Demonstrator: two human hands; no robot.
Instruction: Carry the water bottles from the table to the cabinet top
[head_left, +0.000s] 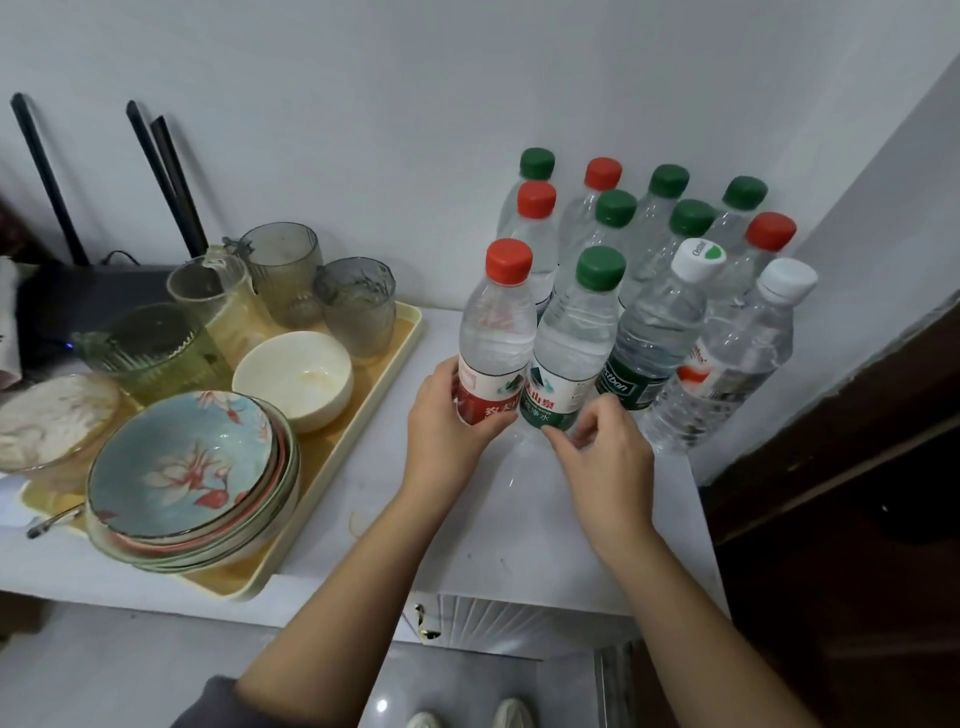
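Our left hand (447, 415) grips the red-capped clear plastic bottle (496, 332). Our right hand (602, 452) pinches the green-capped clear plastic bottle (576, 338) low down. Both stand on the white cabinet top (519, 530). We should seat them flat before letting go.

Tray (363, 415) left of the fingers (441, 379) carries glasses (283, 265), a white bowl (296, 374) and stacked floral plates (182, 457); router (78, 306) farther left.

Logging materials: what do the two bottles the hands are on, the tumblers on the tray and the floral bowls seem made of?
Red-capped bottle and green-capped bottle: clear thin plastic, glossy, ribbed walls, film labels. Tumblers: probably tinted glass, see-through and fluted; acrylic is possible. Floral bowls: likely glazed ceramic, opaque, painted, shiny.
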